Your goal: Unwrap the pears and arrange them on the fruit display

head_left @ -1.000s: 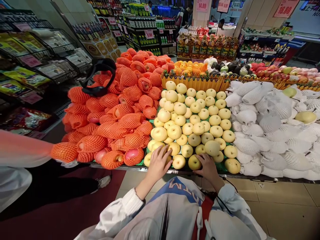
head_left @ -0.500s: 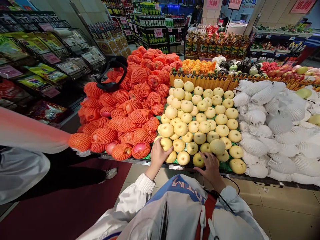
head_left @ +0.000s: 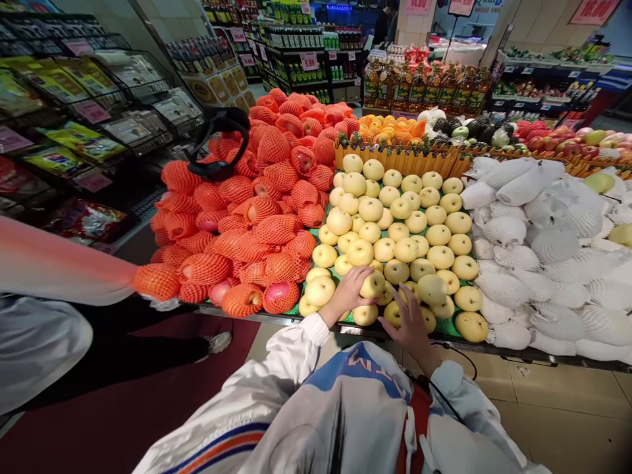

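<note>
Left hand [head_left: 349, 288] now farther right, on another pear [head_left: 372, 284].

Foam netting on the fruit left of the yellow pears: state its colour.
Orange foam netting, clearest in the head view.

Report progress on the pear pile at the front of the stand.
Done: most pears lie in tidy rows on the green mat. In hand: the left hand grips a front pear; the right hand rests spread on the front row. Left: the front-edge pears lie looser, with mat showing between them.
</note>
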The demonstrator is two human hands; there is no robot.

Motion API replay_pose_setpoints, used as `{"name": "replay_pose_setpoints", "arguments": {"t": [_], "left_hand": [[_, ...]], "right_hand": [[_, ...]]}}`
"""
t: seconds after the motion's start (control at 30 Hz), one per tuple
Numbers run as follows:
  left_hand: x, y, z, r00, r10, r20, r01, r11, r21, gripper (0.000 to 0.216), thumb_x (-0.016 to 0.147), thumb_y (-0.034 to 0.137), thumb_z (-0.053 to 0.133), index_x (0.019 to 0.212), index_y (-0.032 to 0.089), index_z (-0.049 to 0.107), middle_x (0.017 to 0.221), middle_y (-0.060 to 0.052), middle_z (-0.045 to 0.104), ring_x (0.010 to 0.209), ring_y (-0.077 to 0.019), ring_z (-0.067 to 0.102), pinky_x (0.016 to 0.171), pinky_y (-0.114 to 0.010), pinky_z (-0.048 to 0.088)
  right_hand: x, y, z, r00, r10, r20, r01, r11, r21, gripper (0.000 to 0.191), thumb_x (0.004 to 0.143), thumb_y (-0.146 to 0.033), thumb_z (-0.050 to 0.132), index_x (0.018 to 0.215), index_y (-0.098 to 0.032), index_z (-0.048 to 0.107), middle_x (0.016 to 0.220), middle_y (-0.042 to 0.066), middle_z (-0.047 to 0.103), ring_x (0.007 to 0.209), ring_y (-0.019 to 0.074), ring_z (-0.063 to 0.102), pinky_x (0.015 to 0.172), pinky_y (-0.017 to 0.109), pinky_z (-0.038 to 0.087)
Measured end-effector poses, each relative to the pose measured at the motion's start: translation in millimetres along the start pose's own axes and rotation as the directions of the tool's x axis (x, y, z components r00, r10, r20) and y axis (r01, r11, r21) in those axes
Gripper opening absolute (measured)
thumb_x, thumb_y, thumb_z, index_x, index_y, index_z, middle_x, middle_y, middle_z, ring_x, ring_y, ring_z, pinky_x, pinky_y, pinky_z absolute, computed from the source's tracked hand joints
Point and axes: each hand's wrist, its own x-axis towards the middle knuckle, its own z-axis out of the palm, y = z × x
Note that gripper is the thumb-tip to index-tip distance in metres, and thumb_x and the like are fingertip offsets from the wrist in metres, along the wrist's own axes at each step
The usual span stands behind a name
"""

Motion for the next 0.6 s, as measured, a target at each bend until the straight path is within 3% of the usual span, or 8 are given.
{"name": "replay_pose_setpoints", "arguments": {"t": [0.07, 0.17, 0.3, 0.4, 0.5, 0.6], "left_hand": [[3, -9, -2, 0.999, 0.032, 0.038, -0.03, 0.999, -0.037, 0.08, 0.085, 0.046, 0.088, 0.152, 0.015, 0.056, 0.151, -0.022, 0.062, 0.143, -0.0384, 0.059, 0.125, -0.059, 0.046], [2, -13, -1, 0.997, 0.06, 0.043, -0.058, 0.997, -0.043, 0.079, 0.088, 0.04, 0.082, 0.157, 0.013, 0.052, 0.155, -0.024, 0.058, 0.145, -0.0365, 0.058, 0.123, -0.054, 0.049], [-12, -3, -3, 0.997, 0.053, 0.049, -0.058, 0.991, 0.12, 0.084, 0.093, 0.038, 0.074, 0.165, 0.006, 0.042, 0.162, -0.028, 0.052, 0.153, -0.0396, 0.051, 0.127, -0.055, 0.046], [-39, -1, -21, 0.998, 0.038, -0.051, -0.025, 0.973, 0.23, 0.084, 0.097, 0.036, 0.072, 0.169, 0.008, 0.037, 0.164, -0.029, 0.05, 0.154, -0.0432, 0.048, 0.128, -0.06, 0.041], [-72, -19, -45, 0.976, -0.057, -0.212, 0.123, 0.943, 0.311, 0.083, 0.092, 0.035, 0.079, 0.165, 0.015, 0.044, 0.159, -0.028, 0.051, 0.146, -0.0453, 0.053, 0.119, -0.063, 0.048], [-94, -45, -62, 0.966, -0.134, -0.221, 0.193, 0.943, 0.271, 0.078, 0.088, 0.033, 0.085, 0.156, 0.02, 0.05, 0.151, -0.024, 0.054, 0.137, -0.044, 0.058, 0.111, -0.061, 0.054]], "right_hand": [[28, -14, 10, 0.994, -0.054, 0.09, 0.049, 0.997, 0.061, 0.063, 0.107, -0.029, 0.055, 0.169, -0.021, 0.048, 0.174, 0.019, 0.041, 0.165, 0.0348, 0.036, 0.13, 0.06, 0.041], [59, -27, 26, 0.992, -0.065, 0.106, 0.046, 0.983, 0.179, 0.068, 0.102, -0.019, 0.051, 0.17, -0.02, 0.046, 0.175, 0.017, 0.041, 0.166, 0.0315, 0.035, 0.134, 0.057, 0.038], [67, -28, 44, 0.995, 0.083, 0.053, -0.095, 0.952, 0.292, 0.061, 0.105, -0.034, 0.062, 0.164, -0.021, 0.051, 0.17, 0.016, 0.048, 0.16, 0.031, 0.045, 0.132, 0.055, 0.042], [64, -25, 50, 0.985, 0.17, 0.028, -0.169, 0.92, 0.353, 0.065, 0.105, -0.042, 0.068, 0.164, -0.024, 0.05, 0.169, 0.015, 0.05, 0.158, 0.0306, 0.048, 0.13, 0.054, 0.046], [65, -27, 55, 0.958, 0.288, -0.003, -0.267, 0.893, 0.362, 0.08, 0.096, -0.054, 0.079, 0.164, -0.024, 0.047, 0.163, 0.016, 0.057, 0.153, 0.0333, 0.054, 0.128, 0.057, 0.048], [69, -34, 64, 0.908, 0.414, -0.066, -0.369, 0.864, 0.343, 0.09, 0.085, -0.061, 0.088, 0.158, -0.021, 0.053, 0.156, 0.019, 0.062, 0.145, 0.0368, 0.061, 0.122, 0.06, 0.053]]}}
